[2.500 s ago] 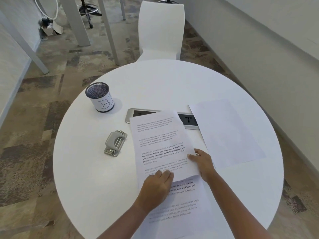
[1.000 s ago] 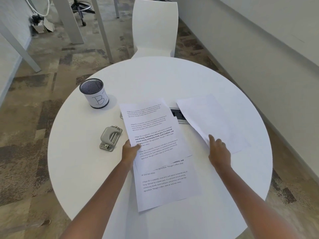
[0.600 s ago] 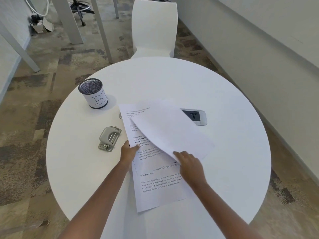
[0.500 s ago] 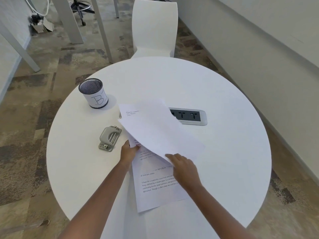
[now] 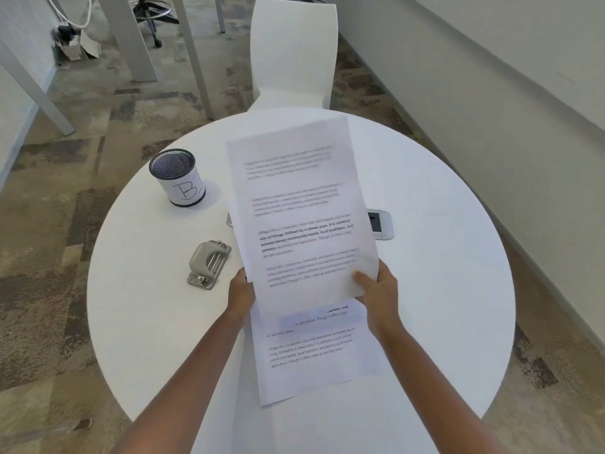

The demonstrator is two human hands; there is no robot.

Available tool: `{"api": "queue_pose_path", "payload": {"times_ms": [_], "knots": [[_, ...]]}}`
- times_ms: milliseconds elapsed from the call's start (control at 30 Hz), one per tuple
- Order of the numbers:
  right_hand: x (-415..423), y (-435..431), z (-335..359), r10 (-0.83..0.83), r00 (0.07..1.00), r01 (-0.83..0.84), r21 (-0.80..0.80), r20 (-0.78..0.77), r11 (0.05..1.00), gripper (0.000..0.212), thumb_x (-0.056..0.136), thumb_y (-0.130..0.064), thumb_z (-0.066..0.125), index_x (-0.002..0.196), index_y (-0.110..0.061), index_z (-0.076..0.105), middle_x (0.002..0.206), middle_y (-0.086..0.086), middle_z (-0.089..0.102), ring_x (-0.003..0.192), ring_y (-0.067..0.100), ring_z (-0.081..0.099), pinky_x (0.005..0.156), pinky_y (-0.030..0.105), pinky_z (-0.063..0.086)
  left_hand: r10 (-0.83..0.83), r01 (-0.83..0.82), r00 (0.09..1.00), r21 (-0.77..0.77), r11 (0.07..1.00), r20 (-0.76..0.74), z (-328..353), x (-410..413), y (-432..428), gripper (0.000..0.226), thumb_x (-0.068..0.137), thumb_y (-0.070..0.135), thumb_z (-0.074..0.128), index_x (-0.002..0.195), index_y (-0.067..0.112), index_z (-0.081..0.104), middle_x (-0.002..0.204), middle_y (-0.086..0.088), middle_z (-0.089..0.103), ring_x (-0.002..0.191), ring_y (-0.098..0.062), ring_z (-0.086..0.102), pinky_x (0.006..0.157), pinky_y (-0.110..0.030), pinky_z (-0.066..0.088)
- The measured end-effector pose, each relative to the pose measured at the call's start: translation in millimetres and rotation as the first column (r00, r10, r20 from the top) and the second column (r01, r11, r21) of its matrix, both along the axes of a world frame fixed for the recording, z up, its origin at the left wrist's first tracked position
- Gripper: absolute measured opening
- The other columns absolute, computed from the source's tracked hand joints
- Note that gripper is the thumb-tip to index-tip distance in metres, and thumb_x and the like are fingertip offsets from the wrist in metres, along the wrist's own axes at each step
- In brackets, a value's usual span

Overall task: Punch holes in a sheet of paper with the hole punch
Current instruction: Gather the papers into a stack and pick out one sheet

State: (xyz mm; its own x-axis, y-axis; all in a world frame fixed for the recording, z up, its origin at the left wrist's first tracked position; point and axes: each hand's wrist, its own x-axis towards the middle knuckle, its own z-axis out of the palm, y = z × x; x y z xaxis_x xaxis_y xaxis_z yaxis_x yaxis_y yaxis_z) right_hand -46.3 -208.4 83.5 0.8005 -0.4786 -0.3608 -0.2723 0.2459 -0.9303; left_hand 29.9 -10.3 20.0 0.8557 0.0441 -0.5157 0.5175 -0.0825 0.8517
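Note:
A printed sheet of paper [image 5: 301, 217] is lifted off the round white table [image 5: 442, 306] and tilted up toward me, motion-blurred. My left hand [image 5: 241, 291] grips its lower left edge and my right hand [image 5: 378, 285] grips its lower right corner, thumb on top. Another printed sheet [image 5: 314, 352] lies flat on the table beneath, near me. The grey metal hole punch [image 5: 208, 264] sits on the table just left of my left hand, untouched.
A mesh pen cup [image 5: 178, 178] labelled "B1" stands at the table's back left. A power socket panel [image 5: 379, 224] is set into the table, mostly hidden by the raised sheet. A white chair [image 5: 294, 54] stands beyond the table; a wall runs along the right.
My right hand dragged the blank-side sheet from the right over the printed pile. Now both hands hold a sheet raised off the table, printed side facing me. The hole punch has not moved.

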Motion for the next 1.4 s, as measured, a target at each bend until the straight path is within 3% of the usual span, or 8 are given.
{"api": "queue_pose_path", "payload": {"times_ms": [333,700,867,933,1033,1167,1300,1400], "knots": [[-9.9,-12.1,-37.0,0.008,0.941,-0.067,-0.162,-0.34,0.985,0.036,0.077,0.009,0.041,0.105,-0.006,0.058,0.112,0.021,0.063,0.107,0.04,0.056,0.094,0.059,0.046,0.018,-0.018,1.0,-0.022,1.0,-0.019,1.0,0.6,0.9,0.032,0.085,-0.005,0.055,0.117,0.0,0.054,0.123,-0.02,0.06,0.097,-0.025,0.057,0.097,-0.045,0.046],[-12.5,-9.7,-42.6,0.12,0.933,-0.177,-0.141,-0.338,0.974,0.036,0.08,0.008,0.047,0.111,-0.005,0.058,0.114,0.021,0.064,0.107,0.039,0.059,0.095,0.056,0.047,-0.011,0.014,0.999,-0.076,0.997,0.042,8.0,-2.7,-2.1,0.032,0.086,0.006,0.061,0.117,0.005,0.055,0.122,-0.014,0.06,0.103,-0.026,0.059,0.093,-0.036,0.046],[-13.2,-13.0,-39.8,0.211,0.913,-0.32,-0.292,-0.35,0.901,0.03,0.083,-0.005,0.059,0.112,-0.01,0.059,0.113,0.013,0.066,0.094,0.027,0.06,0.082,0.033,0.048,0.007,0.0,0.997,-0.089,0.996,0.072,18.4,-2.9,-9.3,0.034,0.088,-0.006,0.051,0.121,0.001,0.052,0.125,-0.02,0.058,0.103,-0.028,0.058,0.096,-0.04,0.045],[-9.7,-23.4,-36.1,0.158,0.936,-0.268,-0.345,-0.316,0.9,0.041,0.082,-0.012,0.065,0.122,-0.011,0.052,0.118,0.008,0.059,0.101,0.023,0.056,0.088,0.032,0.044,-0.007,0.024,0.992,-0.139,0.99,0.126,29.6,-0.5,-8.5,0.034,0.087,-0.005,0.053,0.12,0.003,0.053,0.123,-0.018,0.058,0.106,-0.029,0.058,0.096,-0.04,0.045],[0.4,-38.9,-19.8,0.135,0.96,-0.184,-0.186,-0.246,0.965,0.062,0.08,-0.014,0.069,0.134,-0.01,0.04,0.119,0.007,0.053,0.11,0.023,0.053,0.094,0.038,0.044,-0.082,0.122,0.966,-0.153,0.981,0.246,51.6,6.5,-7.8,0.033,0.086,-0.004,0.055,0.118,0.0,0.054,0.119,-0.019,0.06,0.1,-0.024,0.062,0.094,-0.04,0.049],[17.1,-45.0,14.0,0.164,0.986,-0.163,-0.188,-0.01,0.969,0.032,0.077,-0.001,0.067,0.106,-0.013,0.061,0.107,0.013,0.069,0.087,0.021,0.067,0.077,0.033,0.054,-0.125,0.198,0.903,-0.141,0.97,0.412,88.0,18.1,-17.7,0.026,0.085,-0.002,0.057,0.108,0.01,0.058,0.095,0.004,0.065,0.069,0.007,0.067,0.063,-0.01,0.054],[28.0,-40.9,47.3,0.039,0.968,0.036,-0.291,0.249,0.956,0.028,0.078,0.002,0.065,0.078,-0.025,0.065,0.072,-0.018,0.073,0.065,-0.002,0.066,0.06,0.013,0.052,-0.074,0.185,0.83,-0.147,0.972,0.553,126.7,32.4,-25.2,0.023,0.085,0.001,0.059,0.107,0.009,0.059,0.095,0.007,0.064,0.07,0.008,0.066,0.067,-0.011,0.054],[30.4,-33.5,58.1,0.048,0.955,0.057,-0.34,0.293,0.939,0.028,0.08,0.0,0.064,0.08,-0.028,0.063,0.073,-0.02,0.073,0.071,0.002,0.066,0.064,0.014,0.052,-0.08,0.201,0.815,-0.149,0.968,0.574,141.0,35.0,-27.7,0.022,0.084,0.006,0.063,0.106,0.009,0.06,0.092,0.003,0.066,0.075,0.001,0.066,0.07,-0.014,0.055]]}}
